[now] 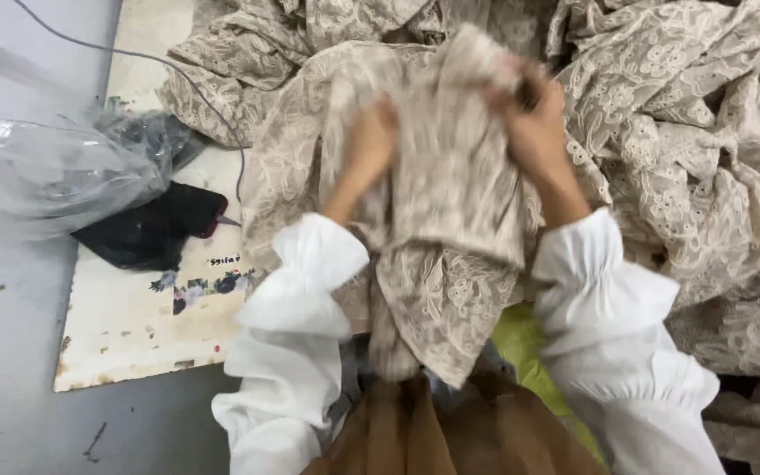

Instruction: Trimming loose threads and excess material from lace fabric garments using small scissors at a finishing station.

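Seen from the head camera, looking down: both hands buried in a beige lace garment (450,185) held up over a worn cream board (134,325).

Left hand (371,145): pressed into the lace left of centre, fingers hidden under a fold, so no telling whether curled tight or spread; wrist rising out of a gathered white sleeve (296,308).

Right hand (534,123): at the far right corner of the piece, fingers closed round a bunched edge of the lace, pinched firmly; blurred, so individual fingers hard to separate. Second white sleeve (617,317) below it.

Lace garment: stretched between the two hands, top edge far from the body at the level of the fingers, the bulk hanging toward the near side between the forearms, lower hem dropping onto brown fabric (433,431) at the near edge. Sliver of yellow-green cloth (521,343) just right of the hanging hem.

Around it: heap of similar beige lace pieces (688,132) piled far and right, touching the held piece. To the left, on the board, a black flat object (156,224), partly under a crumpled clear plastic bag (46,171). Thin grey cable (178,70) running from far left across the board toward the lace heap. Grey floor (10,369) left of the board.
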